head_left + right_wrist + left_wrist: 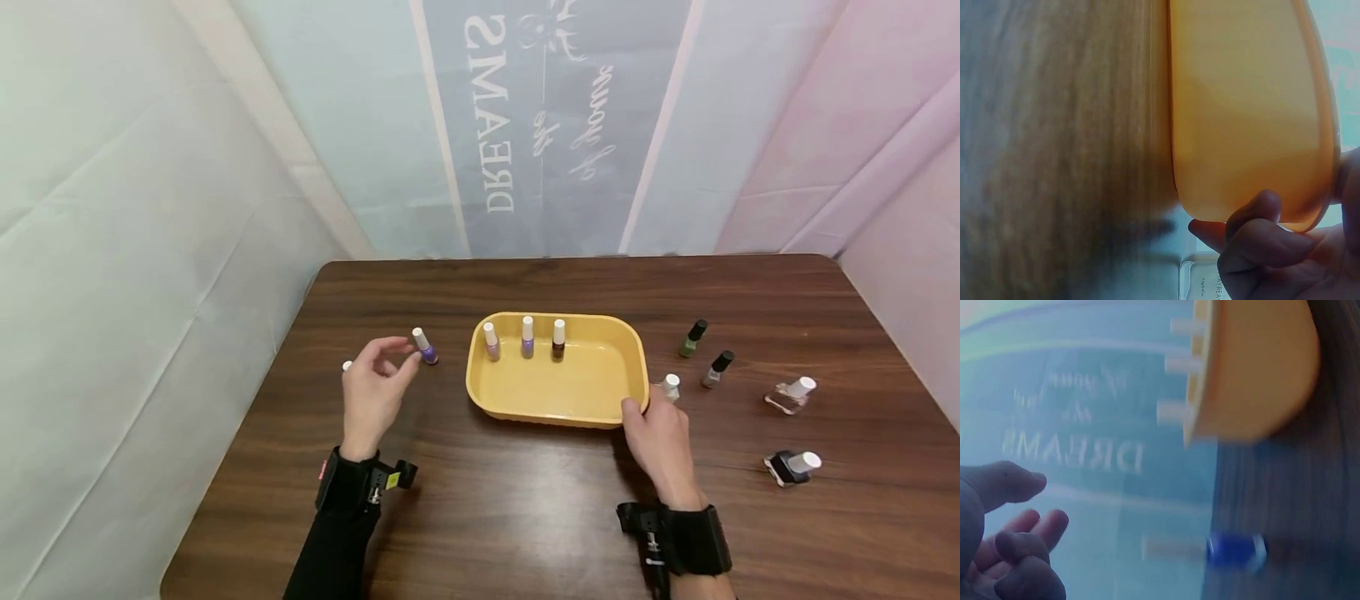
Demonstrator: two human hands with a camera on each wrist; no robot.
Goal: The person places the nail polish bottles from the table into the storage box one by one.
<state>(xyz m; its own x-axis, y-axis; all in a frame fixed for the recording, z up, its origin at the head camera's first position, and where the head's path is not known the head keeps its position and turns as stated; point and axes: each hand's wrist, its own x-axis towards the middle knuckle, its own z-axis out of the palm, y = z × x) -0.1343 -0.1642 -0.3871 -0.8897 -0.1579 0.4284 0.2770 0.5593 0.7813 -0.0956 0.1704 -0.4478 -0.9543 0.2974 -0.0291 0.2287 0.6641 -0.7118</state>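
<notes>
My left hand (372, 392) is held over the left part of the table, thumb and fingers apart and nothing between them. Just beyond its fingertips stands a purple nail polish bottle (428, 353) with a white cap; the left wrist view shows a gap between the fingers and this bottle (1235, 551). My right hand (663, 442) grips the near right corner of a yellow tray (570, 392), thumb over the rim and fingers curled against the outside wall (1247, 125). Along the tray's far side stand a pink bottle (492, 346), a purple bottle (527, 343) and a dark bottle (558, 346), all white-capped.
A white cap (347, 365) peeks out behind my left hand. Right of the tray are a white-capped bottle (671, 385) by my right hand, a green bottle (692, 340), a black-capped clear bottle (716, 370), a clear square bottle (789, 396) and a black one (791, 467).
</notes>
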